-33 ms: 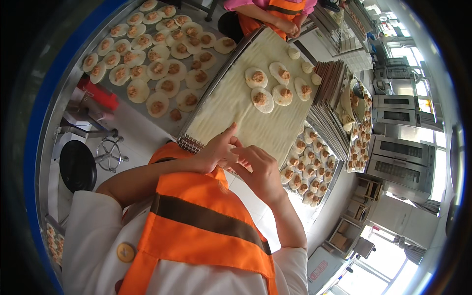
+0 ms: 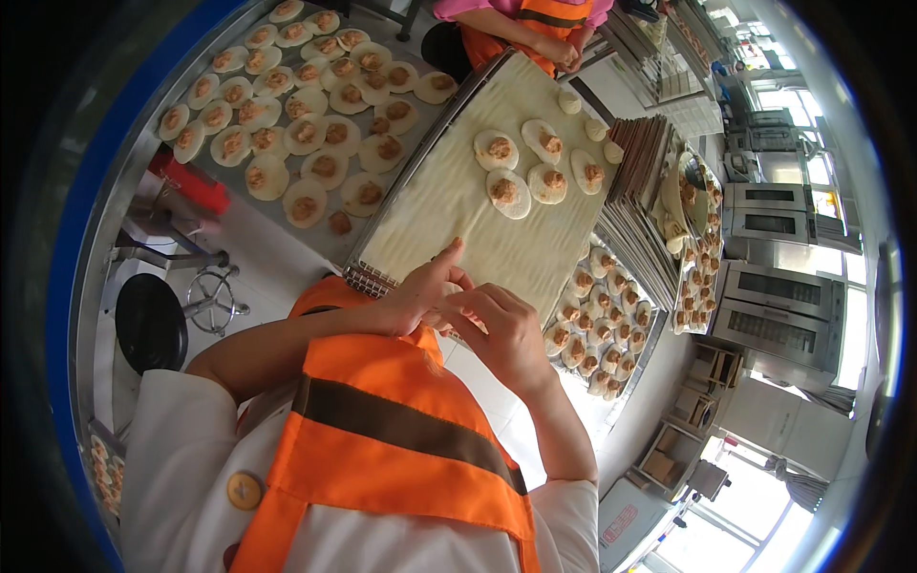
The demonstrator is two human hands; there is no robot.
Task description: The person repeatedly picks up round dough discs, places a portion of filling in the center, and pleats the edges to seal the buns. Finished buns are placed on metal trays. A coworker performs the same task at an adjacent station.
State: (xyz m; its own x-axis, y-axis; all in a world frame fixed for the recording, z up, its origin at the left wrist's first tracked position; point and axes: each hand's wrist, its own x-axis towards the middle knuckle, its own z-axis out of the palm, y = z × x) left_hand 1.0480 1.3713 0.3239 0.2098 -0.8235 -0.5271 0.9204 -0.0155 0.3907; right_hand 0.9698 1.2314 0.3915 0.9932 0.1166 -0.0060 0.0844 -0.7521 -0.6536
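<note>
My left hand (image 2: pixel 427 290) is in front of my apron, palm turned up and fingers curled, with its thumb pointing away from me. My right hand (image 2: pixel 502 327) meets it from the right, fingertips pinched together at the left fingers. Whatever they hold is small and mostly hidden between the fingers. Just beyond is a cloth-covered board (image 2: pixel 430 229). On it lie several round dough wrappers (image 2: pixel 508 194) topped with orange-brown filling. Along its far right edge sit small closed dough balls (image 2: pixel 595 130).
At left, a metal table (image 2: pixel 287 224) holds many filled wrappers. Lower right of the board is a tray of filled wrappers (image 2: pixel 600 329), beside stacked trays (image 2: pixel 642 191). A black stool (image 2: pixel 151 323) stands at left. Across the board is a co-worker's arm (image 2: pixel 521 33).
</note>
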